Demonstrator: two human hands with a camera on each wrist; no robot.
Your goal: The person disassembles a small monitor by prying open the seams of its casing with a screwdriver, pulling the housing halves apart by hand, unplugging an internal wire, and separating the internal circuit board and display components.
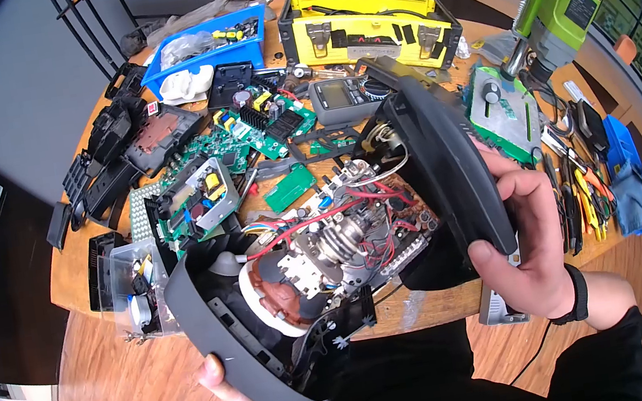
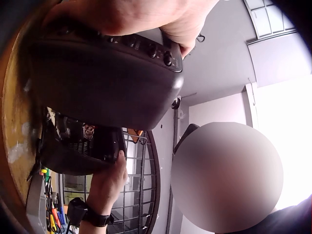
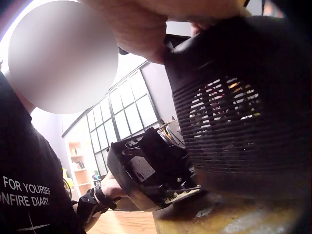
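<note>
A black device casing with a picture tube inside stands pulled apart at the table's near edge. My left hand (image 1: 242,400) grips its front housing (image 1: 211,322) from the near left, thumb on the outer wall and most fingers hidden. On the other side my right hand (image 1: 529,253) holds the black rear cover (image 1: 457,173), thumb near its lower edge and fingers over the outside. Slotted vents mark the cover (image 3: 219,122) in the right wrist view. Between the two halves lie the picture tube (image 1: 335,243), a circuit board (image 1: 415,228) and red wires (image 1: 300,228).
Green circuit boards (image 1: 277,124) and black plastic parts (image 1: 112,148) crowd the table behind. A blue bin (image 1: 258,43) and a yellow toolbox (image 1: 355,31) stand at the back. At right are a green machine (image 1: 569,10) and hand tools (image 1: 586,188); a clear box (image 1: 122,290) sits left.
</note>
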